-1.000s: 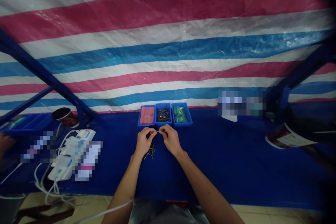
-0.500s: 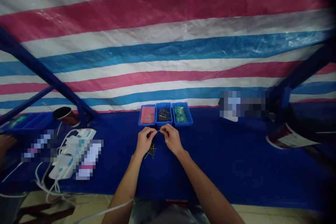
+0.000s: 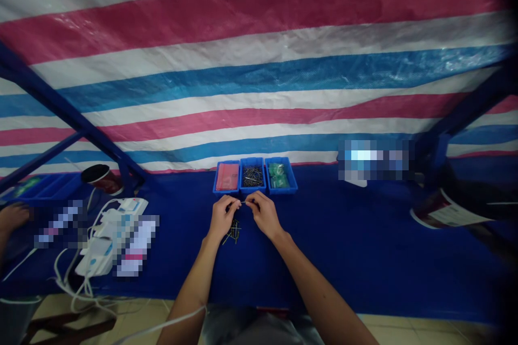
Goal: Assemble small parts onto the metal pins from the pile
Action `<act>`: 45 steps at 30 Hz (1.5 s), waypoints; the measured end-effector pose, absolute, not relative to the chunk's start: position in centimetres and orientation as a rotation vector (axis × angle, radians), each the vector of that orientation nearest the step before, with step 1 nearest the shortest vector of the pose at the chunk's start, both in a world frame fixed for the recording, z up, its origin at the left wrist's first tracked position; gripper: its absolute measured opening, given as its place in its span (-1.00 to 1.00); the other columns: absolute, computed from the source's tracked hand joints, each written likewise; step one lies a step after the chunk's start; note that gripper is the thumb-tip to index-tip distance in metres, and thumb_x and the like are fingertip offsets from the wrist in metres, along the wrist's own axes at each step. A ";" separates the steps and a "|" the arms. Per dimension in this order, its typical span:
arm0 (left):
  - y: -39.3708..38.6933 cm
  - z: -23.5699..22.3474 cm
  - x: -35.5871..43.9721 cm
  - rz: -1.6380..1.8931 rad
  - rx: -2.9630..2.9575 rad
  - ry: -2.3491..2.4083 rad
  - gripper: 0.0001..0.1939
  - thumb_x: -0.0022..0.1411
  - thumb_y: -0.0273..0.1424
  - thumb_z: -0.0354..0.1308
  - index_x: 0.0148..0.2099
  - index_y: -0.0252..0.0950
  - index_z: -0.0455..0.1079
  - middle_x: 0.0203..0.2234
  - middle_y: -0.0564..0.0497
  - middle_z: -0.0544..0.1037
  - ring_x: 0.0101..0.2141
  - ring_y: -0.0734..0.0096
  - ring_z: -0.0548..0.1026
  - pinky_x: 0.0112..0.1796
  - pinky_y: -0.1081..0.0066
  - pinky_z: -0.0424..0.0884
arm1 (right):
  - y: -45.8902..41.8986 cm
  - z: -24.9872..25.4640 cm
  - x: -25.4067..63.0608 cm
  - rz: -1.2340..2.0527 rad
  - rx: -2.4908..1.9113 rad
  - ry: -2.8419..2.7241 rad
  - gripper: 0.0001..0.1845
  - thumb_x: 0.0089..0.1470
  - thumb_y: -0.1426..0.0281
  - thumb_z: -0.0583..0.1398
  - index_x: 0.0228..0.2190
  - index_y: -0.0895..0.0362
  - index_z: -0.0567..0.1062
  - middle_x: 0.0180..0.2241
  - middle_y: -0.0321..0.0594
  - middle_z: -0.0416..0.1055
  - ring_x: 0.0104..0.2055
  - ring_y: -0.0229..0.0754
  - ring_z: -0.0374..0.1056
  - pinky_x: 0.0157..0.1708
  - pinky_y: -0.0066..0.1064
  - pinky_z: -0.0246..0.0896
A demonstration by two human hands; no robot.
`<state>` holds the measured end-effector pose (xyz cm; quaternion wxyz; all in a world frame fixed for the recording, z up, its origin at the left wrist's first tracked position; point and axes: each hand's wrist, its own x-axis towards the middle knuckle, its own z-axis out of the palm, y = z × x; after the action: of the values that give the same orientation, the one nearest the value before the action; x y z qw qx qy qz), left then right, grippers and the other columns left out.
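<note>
Between my two hands, just in front of the bins, spans a thin screw-like metal piece (image 3: pixel 243 202). My left hand (image 3: pixel 222 218) pinches its left end, and my right hand (image 3: pixel 263 213) grips the other end with thumb and fingers closed. Its exact kind is too small to make out. Beside my left wrist lies a small pile of similar screws (image 3: pixel 233 233) on the blue table (image 3: pixel 343 264). Beyond the fingers stand three blue bins: one with pink packets (image 3: pixel 227 177), a middle one full of loose screws (image 3: pixel 253 177), and one with green bagged pieces (image 3: pixel 278 175).
At left are a white power strip (image 3: pixel 107 240) with tangled cables, a blurred phone-like item (image 3: pixel 137 245), a dark cup (image 3: pixel 103 179) and a blue tray (image 3: pixel 52 187). Another person's hand (image 3: pixel 14 216) shows at the far left. A tipped paper tub (image 3: pixel 449 210) lies at right.
My hands stay nearly in place, with only small finger shifts around the thin piece. The other person's hand at far left has moved slightly further into view.
</note>
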<state>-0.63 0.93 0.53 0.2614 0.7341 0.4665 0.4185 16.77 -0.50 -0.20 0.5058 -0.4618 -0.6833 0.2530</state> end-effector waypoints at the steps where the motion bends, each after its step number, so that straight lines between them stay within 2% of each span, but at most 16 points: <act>1: 0.9 0.5 -0.6 1.130 1.984 1.262 -0.70 0.36 -0.26 0.07 -0.36 -0.29 0.47 -0.45 0.00 0.50 -0.39 0.38 0.45 -0.28 0.43 0.32 | -0.5 -0.2 16.8 0.610 -1.115 -1.651 -0.85 0.21 0.51 0.12 -0.35 0.09 0.46 -0.30 -0.23 0.45 -0.25 -0.18 0.38 -0.22 -0.41 0.20; 13: 0.8 0.7 -0.6 1.048 2.003 1.305 -0.58 0.41 -0.22 -0.05 -0.46 -0.30 0.33 -0.54 0.07 0.33 -0.46 0.44 0.34 -0.33 0.44 0.22 | -0.7 -0.2 16.8 0.630 -1.108 -1.653 -0.86 0.21 0.49 0.13 -0.33 0.08 0.49 -0.30 -0.23 0.47 -0.25 -0.17 0.40 -0.22 -0.40 0.23; 25: 0.7 0.6 -0.5 1.056 1.994 1.297 -0.53 0.43 -0.23 -0.08 -0.54 -0.30 0.20 -0.59 0.09 0.25 -0.51 0.48 0.28 -0.37 0.44 0.18 | -0.8 -0.2 16.6 0.621 -1.113 -1.662 -0.87 0.23 0.41 0.16 -0.30 0.07 0.53 -0.29 -0.22 0.50 -0.25 -0.17 0.42 -0.25 -0.40 0.26; 34: 0.7 0.7 -0.6 1.070 2.007 1.320 -0.52 0.42 -0.21 -0.07 -0.54 -0.30 0.22 -0.60 0.09 0.27 -0.52 0.47 0.29 -0.38 0.44 0.19 | -1.0 0.0 16.7 0.626 -1.129 -1.697 -0.86 0.24 0.39 0.15 -0.31 0.07 0.53 -0.28 -0.21 0.50 -0.26 -0.16 0.42 -0.27 -0.39 0.26; 39: 0.7 0.9 -0.5 1.060 2.004 1.315 -0.58 0.39 -0.19 -0.02 -0.47 -0.30 0.33 -0.56 0.07 0.36 -0.48 0.46 0.36 -0.35 0.45 0.24 | -1.0 0.0 16.7 0.609 -1.152 -1.695 -0.87 0.23 0.41 0.15 -0.33 0.07 0.51 -0.33 -0.22 0.48 -0.31 -0.17 0.39 -0.30 -0.38 0.25; 43: 0.7 0.6 -0.7 1.168 1.875 1.325 -0.75 0.32 -0.19 0.11 -0.25 -0.27 0.38 -0.54 0.11 0.41 -0.47 0.46 0.40 -0.33 0.46 0.29 | -1.1 0.3 17.0 0.587 -1.144 -1.637 -0.85 0.24 0.39 0.13 -0.36 0.08 0.49 -0.35 -0.22 0.47 -0.32 -0.17 0.38 -0.29 -0.38 0.24; 45: 0.8 0.4 -0.8 1.261 1.778 1.350 -0.76 0.31 -0.18 0.12 -0.15 -0.26 0.35 -0.54 0.12 0.41 -0.47 0.45 0.41 -0.32 0.47 0.31 | -1.2 0.8 17.4 0.548 -1.150 -1.569 -0.83 0.25 0.36 0.13 -0.36 0.08 0.49 -0.35 -0.22 0.46 -0.34 -0.18 0.37 -0.31 -0.38 0.24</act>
<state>-0.80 0.83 0.44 0.2851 0.6647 0.5047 0.4714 17.38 -1.22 0.76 0.5315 -0.4822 -0.6575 0.2297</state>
